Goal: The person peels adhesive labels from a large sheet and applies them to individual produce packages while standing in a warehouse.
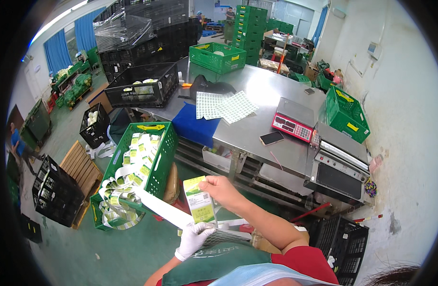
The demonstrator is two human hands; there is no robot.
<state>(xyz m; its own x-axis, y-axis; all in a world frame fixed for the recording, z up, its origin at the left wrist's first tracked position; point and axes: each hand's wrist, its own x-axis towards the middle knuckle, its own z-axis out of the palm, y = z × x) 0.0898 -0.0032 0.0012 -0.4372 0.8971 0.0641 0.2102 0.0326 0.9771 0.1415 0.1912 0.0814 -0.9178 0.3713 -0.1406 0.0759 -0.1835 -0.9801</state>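
A printed label [202, 207], white with yellow-green ends, is stretched out in front of my apron. My right hand [224, 192], bare, pinches its upper right corner. Gloved in white, my left hand [194, 239] is closed at its lower end. From there a white backing strip [164, 208] runs up and left to a green crate [167, 151]. Heaped loops of label strip [142, 157] fill that crate and spill over its near end into another green crate [96, 217] below.
A steel table [250, 136] carries label sheets [224, 106], a red scale [292, 125], a phone [272, 138] and a black crate [145, 90]. At its right end stands a wrapping machine [340, 167]. A black crate [348, 245] is low on my right; a wooden pallet [81, 164] lies left.
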